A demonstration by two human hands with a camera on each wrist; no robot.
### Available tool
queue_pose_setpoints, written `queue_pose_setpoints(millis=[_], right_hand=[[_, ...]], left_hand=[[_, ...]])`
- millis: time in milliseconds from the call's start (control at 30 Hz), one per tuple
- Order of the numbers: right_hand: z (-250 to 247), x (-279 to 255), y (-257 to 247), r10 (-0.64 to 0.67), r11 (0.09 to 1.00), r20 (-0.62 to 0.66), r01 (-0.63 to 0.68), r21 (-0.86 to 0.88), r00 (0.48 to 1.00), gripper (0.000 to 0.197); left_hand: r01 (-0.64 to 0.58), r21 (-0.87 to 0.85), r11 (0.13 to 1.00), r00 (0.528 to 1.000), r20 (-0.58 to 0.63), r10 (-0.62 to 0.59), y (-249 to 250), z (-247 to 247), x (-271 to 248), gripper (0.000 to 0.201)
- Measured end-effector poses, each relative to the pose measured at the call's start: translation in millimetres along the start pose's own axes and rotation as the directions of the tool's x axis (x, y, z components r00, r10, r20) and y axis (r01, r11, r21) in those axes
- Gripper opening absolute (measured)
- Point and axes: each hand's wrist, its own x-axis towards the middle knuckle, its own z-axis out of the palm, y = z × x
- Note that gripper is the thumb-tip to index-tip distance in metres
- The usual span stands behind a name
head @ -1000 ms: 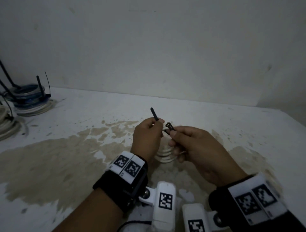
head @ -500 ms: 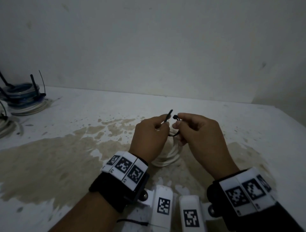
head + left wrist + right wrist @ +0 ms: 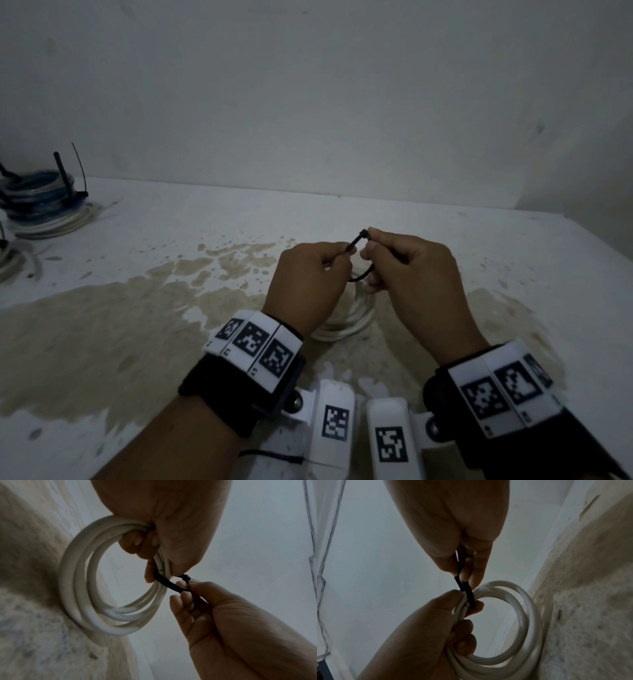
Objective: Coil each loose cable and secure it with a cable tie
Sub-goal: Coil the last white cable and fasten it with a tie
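A white cable coil [image 3: 109, 601] hangs above the stained table [image 3: 102, 325], with a black cable tie [image 3: 169, 584] looped round its strands. The left hand [image 3: 308, 274] curls its fingers round the coil and pinches one end of the tie. The right hand [image 3: 411, 270] pinches the tie's head end between thumb and fingertips. Tied coils [image 3: 41, 202] sit at the far left.

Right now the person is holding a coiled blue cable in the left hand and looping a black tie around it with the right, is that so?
Not quite: the coiled cable in the left hand is white, not blue, as the left wrist view shows. The rest holds: the right hand pinches the black tie looped around it. The blue coils lie far off on the table.
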Motion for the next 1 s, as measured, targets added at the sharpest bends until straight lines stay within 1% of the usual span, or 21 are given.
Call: queue_pose_setpoints(millis=[133,233,300,333,367,400,467,533,600,667,733,800,833,867,933,1000], right_hand=[[-2.2,1.8,1.1,-0.021,0.998,0.028,0.022,-0.054,0.999,0.019],[-6.1,3.7,-1.9,-0.006,0.997,0.082,0.012,-0.079,0.997,0.017],[-8.6,4.5,-3.8,0.082,0.996,0.127,-0.086,0.026,0.989,0.015],[-8.8,3.9,-4.7,0.13,0.985,0.157,-0.145,0.089,0.979,0.016],[-8.2,3.1,-5.2,0.152,0.976,0.178,-0.176,0.126,0.972,0.018],[-7.3,2.4,-5.1,0.148,0.978,0.174,-0.17,0.123,0.974,0.019],[-5.7,1.6,-4.8,0.111,0.987,0.121,-0.124,0.103,0.986,0.02],[-4.5,0.8,-5.8,0.095,0.985,0.076,-0.105,0.138,0.993,0.019],[-3.5,-0.3,-6.6,0.082,0.984,0.052,-0.089,0.153,0.995,0.017],[-4.0,-0.1,-6.2,0.047,0.993,0.036,-0.05,0.109,0.998,0.012],[-6.6,1.3,-5.8,0.04,0.998,0.082,-0.044,0.04,0.996,0.008],[-8.8,1.9,-5.0,0.074,0.997,0.166,-0.078,0.014,0.983,0.016],[-9.4,1.4,-5.3,0.08,0.996,0.18,-0.085,0.02,0.98,0.018],[-9.9,1.0,-5.9,0.07,0.997,0.167,-0.077,0.032,0.983,0.018],[-10.1,1.4,-6.3,0.029,0.998,0.097,-0.034,0.058,0.995,0.017],[-9.3,1.1,-7.6,-0.004,0.998,0.042,0.002,0.061,0.999,0.015]], left_hand=[[-0.051,0.009,0.999,0.999,0.017,0.051,-0.1,-0.2,-1.5,0.024],[-0.11,0.047,0.993,0.993,0.035,0.109,1.9,-0.4,-3.1,0.027],[-0.159,0.066,0.985,0.986,0.051,0.156,3.3,-0.9,-4.1,0.03],[-0.17,0.062,0.983,0.984,0.059,0.167,3.4,-1.0,-4.6,0.03],[-0.164,0.05,0.985,0.985,0.061,0.161,2.9,-0.6,-4.5,0.028],[-0.145,0.037,0.989,0.988,0.055,0.143,2.1,0.0,-4.0,0.026],[-0.091,0.037,0.995,0.995,0.043,0.09,0.8,0.8,-2.6,0.022],[-0.063,0.068,0.996,0.997,0.055,0.059,-0.1,1.6,-1.3,0.02],[-0.075,0.078,0.994,0.995,0.073,0.07,-0.2,2.4,-1.1,0.03],[-0.113,0.053,0.992,0.992,0.068,0.109,0.2,2.6,-1.9,0.036],[-0.22,0.072,0.973,0.975,0.05,0.217,-0.1,2.3,-3.1,0.035],[-0.303,0.125,0.945,0.953,0.04,0.3,1.2,1.8,-3.5,0.035],[-0.308,0.121,0.944,0.951,0.042,0.305,1.5,1.8,-3.4,0.033],[-0.289,0.076,0.954,0.957,0.047,0.286,2.4,2.3,-3.7,0.03],[-0.221,-0.009,0.975,0.973,0.062,0.221,3.3,2.9,-4.0,0.028],[-0.18,0.007,0.984,0.98,0.092,0.179,3.0,2.5,-3.0,0.033]])
